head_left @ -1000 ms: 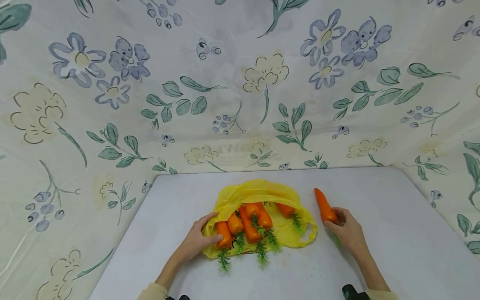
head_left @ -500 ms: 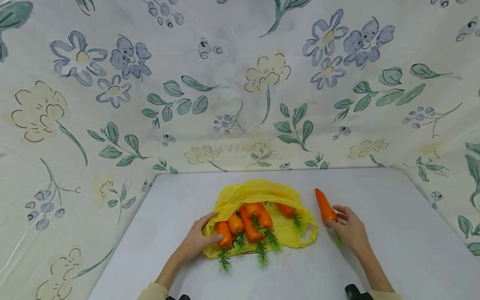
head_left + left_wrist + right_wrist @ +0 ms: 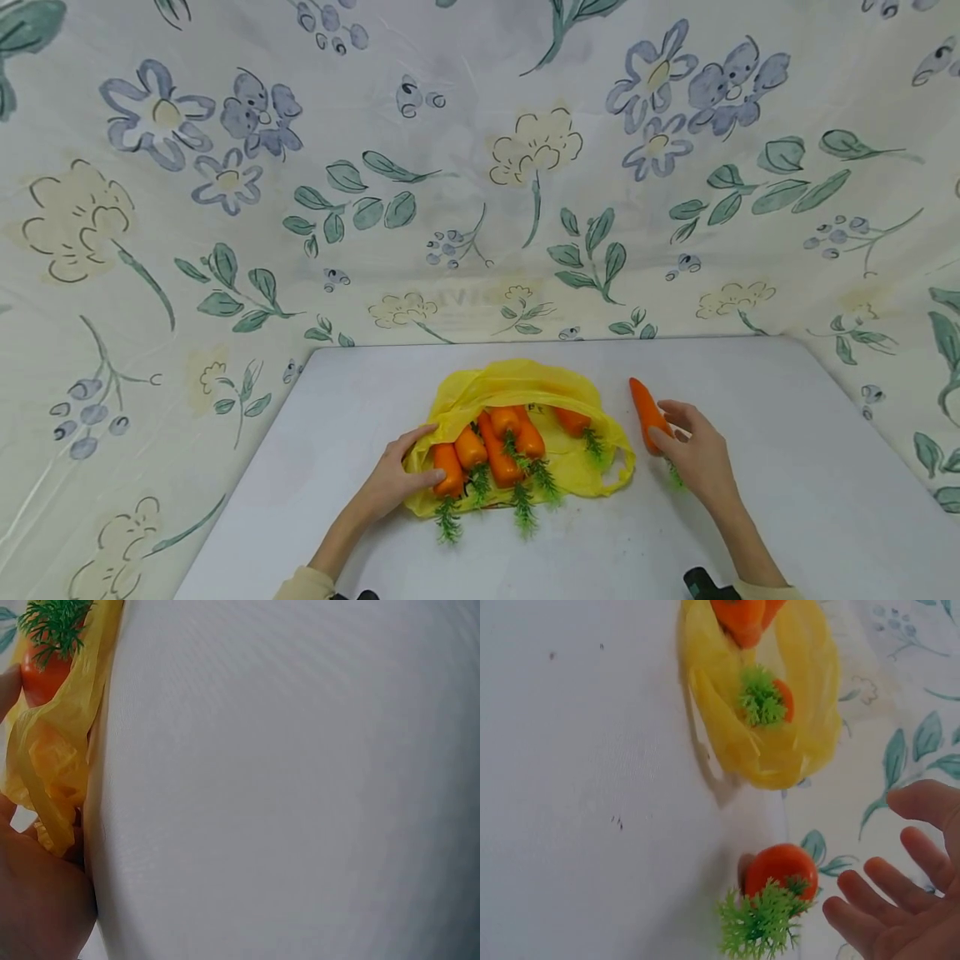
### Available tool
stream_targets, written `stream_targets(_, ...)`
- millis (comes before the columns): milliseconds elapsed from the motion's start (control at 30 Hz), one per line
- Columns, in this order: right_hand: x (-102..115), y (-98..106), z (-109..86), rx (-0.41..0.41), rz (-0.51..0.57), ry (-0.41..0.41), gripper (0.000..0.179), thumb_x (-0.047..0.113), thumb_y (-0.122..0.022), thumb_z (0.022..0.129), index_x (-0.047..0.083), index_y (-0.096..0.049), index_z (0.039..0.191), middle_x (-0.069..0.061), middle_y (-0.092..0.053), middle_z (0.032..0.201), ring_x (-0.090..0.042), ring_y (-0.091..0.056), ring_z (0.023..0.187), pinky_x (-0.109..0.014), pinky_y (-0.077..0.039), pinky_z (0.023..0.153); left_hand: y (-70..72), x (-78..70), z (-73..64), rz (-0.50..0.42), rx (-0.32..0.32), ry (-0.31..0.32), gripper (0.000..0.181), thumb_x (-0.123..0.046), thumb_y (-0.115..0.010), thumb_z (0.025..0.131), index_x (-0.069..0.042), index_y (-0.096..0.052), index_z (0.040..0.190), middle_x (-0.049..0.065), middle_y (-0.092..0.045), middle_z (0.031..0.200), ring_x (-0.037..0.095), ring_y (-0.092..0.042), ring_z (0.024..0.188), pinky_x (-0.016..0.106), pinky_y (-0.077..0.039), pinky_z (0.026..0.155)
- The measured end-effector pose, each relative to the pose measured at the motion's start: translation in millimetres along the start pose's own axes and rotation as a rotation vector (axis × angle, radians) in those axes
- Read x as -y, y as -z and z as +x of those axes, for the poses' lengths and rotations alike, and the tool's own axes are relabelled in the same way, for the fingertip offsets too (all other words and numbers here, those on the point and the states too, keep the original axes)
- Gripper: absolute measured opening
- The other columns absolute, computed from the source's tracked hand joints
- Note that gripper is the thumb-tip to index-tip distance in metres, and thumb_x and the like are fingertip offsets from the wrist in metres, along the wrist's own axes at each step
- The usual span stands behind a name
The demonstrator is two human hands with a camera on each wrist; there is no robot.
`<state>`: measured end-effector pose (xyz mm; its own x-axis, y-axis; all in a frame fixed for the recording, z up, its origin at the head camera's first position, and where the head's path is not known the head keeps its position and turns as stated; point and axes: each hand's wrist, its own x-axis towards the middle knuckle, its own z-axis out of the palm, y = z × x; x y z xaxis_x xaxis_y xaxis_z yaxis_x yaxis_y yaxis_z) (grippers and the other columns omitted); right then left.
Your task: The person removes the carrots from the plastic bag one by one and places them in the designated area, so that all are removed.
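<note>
A yellow plastic bag lies on its side on the table, mouth toward me. Several orange toy carrots with green tops show inside it. My left hand holds the bag's left edge, thumb over the nearest carrot; in the left wrist view the yellow film bunches beside the fingers. To the right of the bag lies one loose carrot, its tip pointing away. My right hand is just beside it; the right wrist view shows its fingers spread, apart from that carrot's leafy end.
The white table reaches back to a floral sheet that hangs behind and along both sides. Small dark specks dot the tabletop. A dark wrist device sits by the right sleeve.
My right hand has let go of the loose carrot, its fingers lifting and spreading at the carrot's right side. The left hand and the bag stay in place.
</note>
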<state>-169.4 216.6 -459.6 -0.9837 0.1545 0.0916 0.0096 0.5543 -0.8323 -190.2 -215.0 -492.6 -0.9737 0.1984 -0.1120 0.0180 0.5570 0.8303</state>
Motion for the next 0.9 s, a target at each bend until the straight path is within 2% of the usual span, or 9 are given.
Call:
stream_targets(200,8,-11,-5.4,-0.028,0.066,0.027,0.042,0.014,-0.064,0.095,0.001,-0.054,0.134,-0.02,-0.058,0.134,-0.035,-0.054,0.124,-0.048,-0.046,0.101,1.6,-0.2,-0.3,-0.01,0.002,0.002,0.073,-0.041,-0.077,0.083,-0.03,-0.044,0.148,0.015,-0.032,0.156,0.037,-0.031,0.139,0.066,-0.025,0.109)
stream_targets(300,10,-21,-9.5,-0.043,0.062,0.033,0.04,0.014,-0.066,0.094,0.003,-0.057,0.132,-0.017,-0.062,0.13,-0.032,-0.058,0.12,-0.04,-0.05,0.099,1.3,0.7,-0.3,-0.009,0.004,-0.004,0.073,-0.041,-0.076,0.084,-0.029,-0.044,0.148,0.015,-0.032,0.156,0.037,-0.03,0.139,0.066,-0.025,0.109)
stream_targets(367,10,-28,-11.3,-0.054,0.07,0.06,0.037,0.014,-0.067,0.093,0.004,-0.06,0.129,-0.016,-0.064,0.127,-0.03,-0.06,0.117,-0.031,-0.052,0.094,0.8,1.4,-0.7,-0.003,0.007,-0.01,0.073,-0.041,-0.076,0.084,-0.029,-0.043,0.149,0.015,-0.032,0.156,0.036,-0.03,0.139,0.066,-0.025,0.109)
stream_targets(433,11,-33,-12.4,-0.048,0.098,0.091,0.035,0.012,-0.067,0.093,0.003,-0.061,0.126,-0.015,-0.065,0.125,-0.03,-0.061,0.116,-0.029,-0.052,0.093,0.5,2.1,-1.0,0.005,0.008,-0.018,0.074,-0.041,-0.076,0.084,-0.029,-0.043,0.149,0.015,-0.032,0.156,0.036,-0.03,0.139,0.065,-0.025,0.109)
stream_targets(667,15,-45,-14.1,0.024,0.205,0.179,0.031,0.003,-0.069,0.091,0.0,-0.064,0.121,-0.016,-0.065,0.121,-0.032,-0.06,0.117,-0.04,-0.05,0.094,0.0,2.6,-0.7,0.029,0.008,-0.021,0.075,-0.044,-0.075,0.084,-0.03,-0.041,0.15,0.016,-0.03,0.156,0.037,-0.03,0.139,0.066,-0.024,0.109)
stream_targets(900,19,-50,-16.9,0.016,0.197,0.251,0.032,0.0,-0.07,0.089,-0.001,-0.065,0.12,-0.015,-0.068,0.118,-0.03,-0.063,0.114,-0.041,-0.05,0.094,-0.3,4.2,-0.8,0.034,0.006,-0.022,0.076,-0.044,-0.075,0.084,-0.03,-0.041,0.15,0.015,-0.031,0.156,0.037,-0.031,0.139,0.066,-0.024,0.109)
